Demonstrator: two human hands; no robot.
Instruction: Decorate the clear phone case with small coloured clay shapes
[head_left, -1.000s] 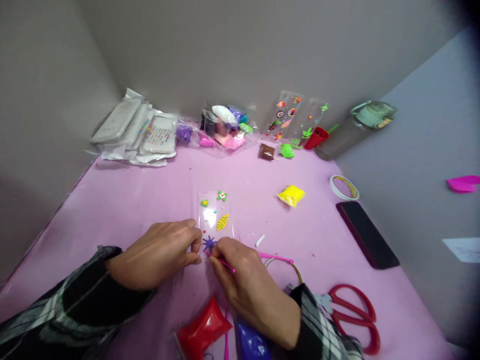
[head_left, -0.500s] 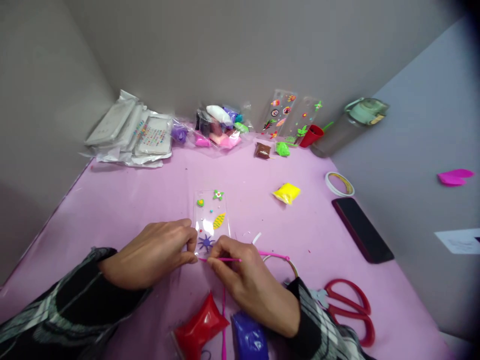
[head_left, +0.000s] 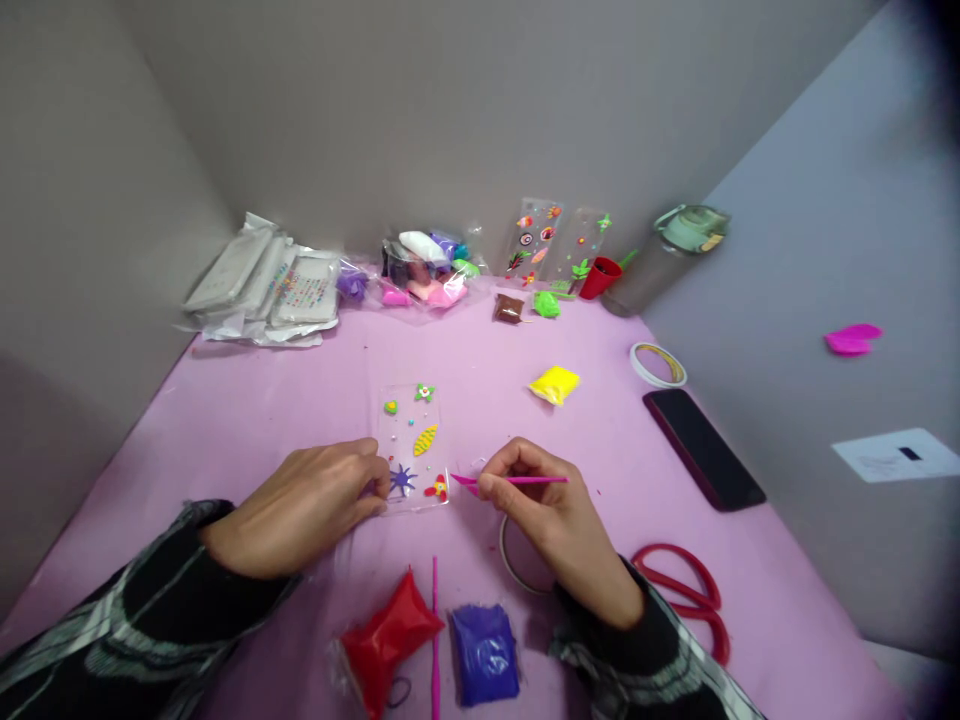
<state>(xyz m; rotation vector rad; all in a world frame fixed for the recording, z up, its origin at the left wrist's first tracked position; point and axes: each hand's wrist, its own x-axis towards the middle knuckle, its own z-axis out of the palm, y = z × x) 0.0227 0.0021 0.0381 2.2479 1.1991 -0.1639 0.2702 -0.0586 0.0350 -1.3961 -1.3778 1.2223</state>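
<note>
A clear case decorated with clay shapes lies on the pink table, among them a purple star-like shape, a yellow striped leaf and a red flower. My left hand pinches the case's lower left edge between thumb and fingers. To the right of the case, my right hand grips a thin pink tool, its pointed tip just off the case's lower right corner. Nearer to me lie a red clay packet, a second pink tool and a blue clay packet.
Red scissors, a phone and a tape roll lie on the right. A yellow packet sits mid-table. Wrapped cases, clay bags, decorated cases and a bottle line the back.
My right hand has moved right with the pink tool, off the case, and the red flower now shows. My left hand stays at the case's edge. The whole view has shifted slightly.
</note>
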